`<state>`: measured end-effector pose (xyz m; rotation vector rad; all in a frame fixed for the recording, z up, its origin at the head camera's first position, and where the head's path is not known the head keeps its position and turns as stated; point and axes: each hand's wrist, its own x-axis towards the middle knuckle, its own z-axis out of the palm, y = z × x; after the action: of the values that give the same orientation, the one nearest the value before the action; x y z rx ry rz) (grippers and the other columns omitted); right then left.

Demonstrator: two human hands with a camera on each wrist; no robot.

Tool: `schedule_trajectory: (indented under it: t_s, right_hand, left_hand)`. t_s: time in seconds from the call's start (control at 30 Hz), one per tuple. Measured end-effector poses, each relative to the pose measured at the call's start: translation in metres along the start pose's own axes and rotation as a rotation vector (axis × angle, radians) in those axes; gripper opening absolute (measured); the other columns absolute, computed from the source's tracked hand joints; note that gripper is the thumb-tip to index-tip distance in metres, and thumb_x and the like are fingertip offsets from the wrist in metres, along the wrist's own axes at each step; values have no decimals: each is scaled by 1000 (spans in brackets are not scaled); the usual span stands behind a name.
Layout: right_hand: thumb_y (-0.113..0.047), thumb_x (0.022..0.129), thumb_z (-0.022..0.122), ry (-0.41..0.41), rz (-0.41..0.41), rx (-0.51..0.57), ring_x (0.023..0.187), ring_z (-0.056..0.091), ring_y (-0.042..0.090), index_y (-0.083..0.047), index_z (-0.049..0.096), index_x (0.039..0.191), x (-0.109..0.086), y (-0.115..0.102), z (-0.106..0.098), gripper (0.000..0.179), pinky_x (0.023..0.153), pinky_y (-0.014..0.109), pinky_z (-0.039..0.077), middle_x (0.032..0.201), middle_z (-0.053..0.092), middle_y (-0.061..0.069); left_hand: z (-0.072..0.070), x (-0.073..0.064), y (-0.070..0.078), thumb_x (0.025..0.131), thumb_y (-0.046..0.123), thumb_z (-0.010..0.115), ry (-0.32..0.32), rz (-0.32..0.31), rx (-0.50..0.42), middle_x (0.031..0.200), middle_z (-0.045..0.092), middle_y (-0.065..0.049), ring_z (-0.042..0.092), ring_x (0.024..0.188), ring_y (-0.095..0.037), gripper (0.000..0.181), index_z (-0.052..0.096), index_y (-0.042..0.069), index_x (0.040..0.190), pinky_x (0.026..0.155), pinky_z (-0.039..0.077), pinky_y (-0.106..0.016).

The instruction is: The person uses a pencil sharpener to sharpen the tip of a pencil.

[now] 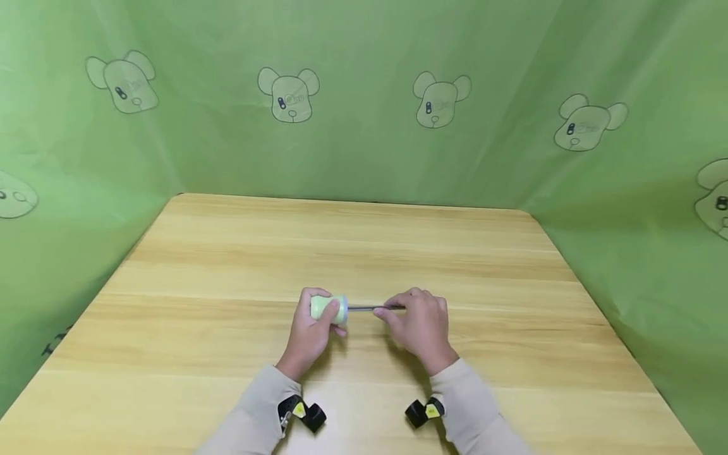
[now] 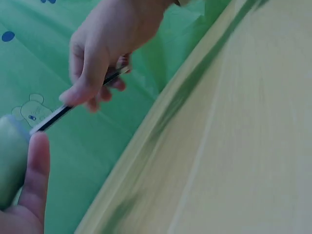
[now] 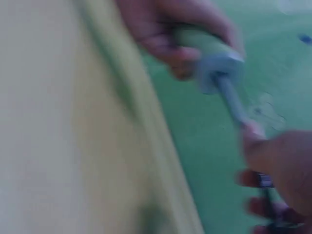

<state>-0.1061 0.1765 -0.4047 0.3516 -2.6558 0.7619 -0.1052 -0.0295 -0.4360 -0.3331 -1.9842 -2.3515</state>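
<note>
Over the middle of the table, my left hand (image 1: 307, 333) grips a light-green cylinder (image 1: 319, 306) lying sideways, thumb along its front. A pale blue-grey rim faces right. Out of that end runs a thin, straight, pencil-like stick (image 1: 361, 308), and my right hand (image 1: 423, 323) pinches it between thumb and fingers. In the right wrist view, blurred, the stick (image 3: 231, 100) meets the middle of the cylinder's end face; its tip inside is hidden. Seen from the left wrist, the dark stick (image 2: 54, 117) passes under the right thumb and its far end shows beyond the fingers.
The wood-grain table (image 1: 364, 246) spreads around both hands. Green sheeting (image 1: 364, 158) with bear-head prints stands behind it and along both sides. A black wrist camera (image 1: 314, 417) hangs by the left cuff, another wrist camera (image 1: 417, 414) by the right.
</note>
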Motion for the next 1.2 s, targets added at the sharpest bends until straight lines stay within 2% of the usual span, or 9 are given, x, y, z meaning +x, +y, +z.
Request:
schedule_trajectory:
  t_s: [0.1,0.23,0.33,0.47,0.63,0.8,0.9,1.0,1.2]
  right_hand:
    - [-34,65,90,259,-156,-71,73,62,23,-11,73,82,-2,-1,10,34,76,46,41,79,67,2]
    - [-33,59,89,451,-368,-10,65,58,23,-7,68,74,0,3,17,37,72,45,41,71,60,3]
    - [-43,71,81,594,-501,-31,51,49,17,-8,64,64,1,8,23,40,57,36,42,63,51,1]
    - [-53,84,69,716,-553,-79,40,29,7,-12,58,55,1,12,31,51,36,21,28,56,44,-4]
    - [-44,67,84,540,-412,-42,39,29,3,-13,57,55,-4,9,29,43,32,15,21,55,48,-4]
    - [-31,72,85,-64,109,283,44,33,6,-17,44,52,-3,0,8,47,38,19,23,51,40,-8]
    - [-25,79,81,-257,343,390,46,32,9,-14,40,53,0,-2,1,50,42,20,23,49,37,-7]
    - [-28,77,83,-146,218,284,51,45,11,-12,54,57,0,-1,5,38,51,24,37,55,51,-6]
    - [-33,60,91,317,-220,-24,67,59,21,-9,71,78,-2,-1,15,36,66,40,41,73,63,2]
  left_hand:
    - [-1,2,0,100,10,53,65,-50,-77,96,49,-21,59,67,-25,27,38,-6,116,59,62,-37]
    - [-3,3,1,100,11,51,119,-106,-157,99,47,-22,56,71,-24,25,39,-4,117,56,61,-34]
    - [-3,4,3,100,11,50,115,-144,-175,100,47,-22,55,71,-24,24,39,-3,116,56,60,-32]
    - [-5,3,6,100,13,50,82,-168,-149,100,47,-21,55,69,-23,24,39,-2,115,57,60,-31]
    - [-8,3,7,100,11,50,38,-145,-106,101,46,-22,55,71,-25,27,36,-5,117,58,61,-33]
    - [-8,2,8,97,4,54,-37,-80,-4,98,50,-22,59,67,-24,24,40,-5,113,59,61,-33]
    - [-7,0,8,95,1,56,-64,-30,70,95,53,-22,60,63,-24,19,43,-4,109,57,61,-34]
    - [-5,0,7,97,4,55,-17,-40,52,94,52,-22,60,64,-24,22,42,-5,112,58,61,-35]
    - [-4,3,7,100,12,51,100,-117,-99,100,47,-22,57,71,-25,29,38,-7,119,60,61,-35]
